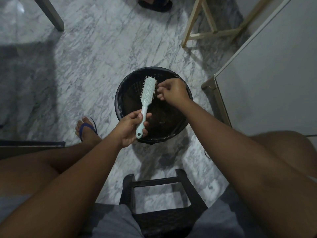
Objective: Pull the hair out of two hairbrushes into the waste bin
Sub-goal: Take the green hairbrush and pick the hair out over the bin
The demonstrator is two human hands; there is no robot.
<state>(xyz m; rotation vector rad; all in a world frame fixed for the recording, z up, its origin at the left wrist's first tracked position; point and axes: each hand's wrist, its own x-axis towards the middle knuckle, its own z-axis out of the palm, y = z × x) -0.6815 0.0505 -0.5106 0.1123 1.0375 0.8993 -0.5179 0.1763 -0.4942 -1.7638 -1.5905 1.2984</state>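
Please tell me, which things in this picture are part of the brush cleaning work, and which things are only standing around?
Part of the job:
- hairbrush, held over the bin
- waste bin
- left hand, gripping the brush handle
- right hand, fingers pinching at the bristles

Only standing around:
- black stool
- wooden frame
- white cabinet
- table leg

dim indoor light here, a cool grey cast over everything. the glossy grey-veined marble floor (96, 54) catches a soft bright patch at top left, and a broad shadow pools along the left side. the round black plastic waste bin (178, 129) is murky inside, detail lost. strong wide-angle bending at the edges; the forearms loom large and slightly soft.
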